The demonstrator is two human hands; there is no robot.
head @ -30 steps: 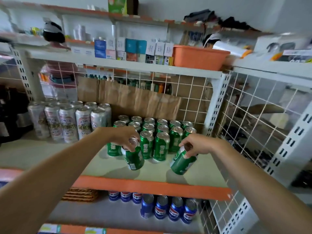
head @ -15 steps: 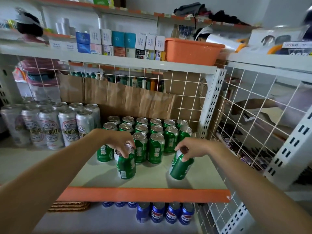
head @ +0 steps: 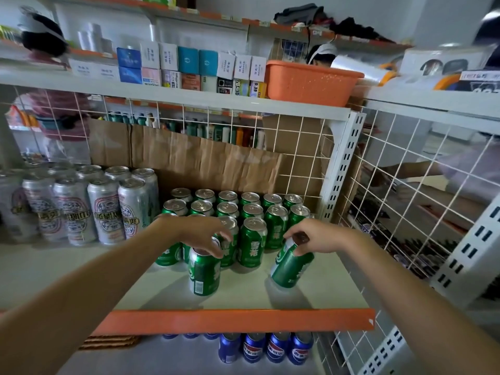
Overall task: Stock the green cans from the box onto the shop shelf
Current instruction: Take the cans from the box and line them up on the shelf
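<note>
Green upright can (head: 204,274) gripped by left fingers (head: 211,246); right fingers (head: 293,233) grip tilted can (head: 289,269).

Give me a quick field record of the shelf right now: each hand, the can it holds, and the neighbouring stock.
left hand: grips the top of the left green can
left green can: upright on the shelf, in front of the green can block
right hand: grips the top of the right green can
right green can: tilted, top leaning right, not yet upright
green can block: upright rows at the back
silver cans: left of the green can block
blue cans: one level below
</note>
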